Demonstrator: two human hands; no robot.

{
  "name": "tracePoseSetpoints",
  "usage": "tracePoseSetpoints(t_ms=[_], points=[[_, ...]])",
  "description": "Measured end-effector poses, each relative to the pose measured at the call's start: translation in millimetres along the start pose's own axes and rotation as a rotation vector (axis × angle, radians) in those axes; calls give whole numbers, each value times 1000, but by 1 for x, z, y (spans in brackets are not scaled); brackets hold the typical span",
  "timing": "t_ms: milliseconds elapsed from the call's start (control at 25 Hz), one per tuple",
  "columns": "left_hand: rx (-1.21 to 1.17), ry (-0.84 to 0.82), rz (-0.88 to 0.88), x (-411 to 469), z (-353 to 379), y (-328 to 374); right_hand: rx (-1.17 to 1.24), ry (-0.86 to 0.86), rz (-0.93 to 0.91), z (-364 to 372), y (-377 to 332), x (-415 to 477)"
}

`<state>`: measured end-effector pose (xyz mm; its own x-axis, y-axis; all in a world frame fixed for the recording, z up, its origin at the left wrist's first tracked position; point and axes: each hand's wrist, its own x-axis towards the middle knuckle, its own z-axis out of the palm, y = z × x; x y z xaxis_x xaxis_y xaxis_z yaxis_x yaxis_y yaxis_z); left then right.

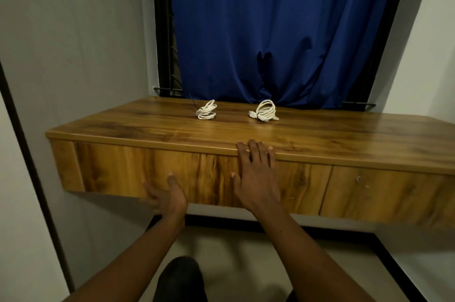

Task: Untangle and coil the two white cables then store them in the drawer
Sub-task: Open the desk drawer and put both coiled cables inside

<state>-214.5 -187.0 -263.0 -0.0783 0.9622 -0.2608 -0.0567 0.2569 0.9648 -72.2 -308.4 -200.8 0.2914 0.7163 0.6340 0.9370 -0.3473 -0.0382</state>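
The left cable coil (pixel 207 110) and right cable coil (pixel 266 110) look light and floppy; I'd pinch across their loops. Left hand (pixel 167 194) and right hand (pixel 257 178) are splayed, empty.

Left cable (pixel 206 110) and right cable (pixel 265 110) lie apart, white, seemingly coiled.

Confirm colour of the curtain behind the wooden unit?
Solid deep blue fabric curtain, no pattern; the head view, the only one, shows it.

The wall-mounted desk (pixel 172 127) is wood-grain laminate, warm brown, smooth with a soft sheen on top; its drawer front (pixel 197 171) shows the same streaked grain. Both coiled white cables (pixel 207 110) (pixel 266 109) look like matt plastic. The blue curtain (pixel 270 31) is smooth draped cloth. The walls (pixel 73 31) look matt painted.
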Motion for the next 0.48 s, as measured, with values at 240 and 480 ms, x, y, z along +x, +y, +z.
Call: tracePoseSetpoints(t_ms=[240, 480], points=[[-633, -262, -380, -50, 0, 34, 7, -107, 41, -15, -5, -18], [-592, -362, -353, -31, -11, 7, -13, -145, 66, -7, -9, -35]])
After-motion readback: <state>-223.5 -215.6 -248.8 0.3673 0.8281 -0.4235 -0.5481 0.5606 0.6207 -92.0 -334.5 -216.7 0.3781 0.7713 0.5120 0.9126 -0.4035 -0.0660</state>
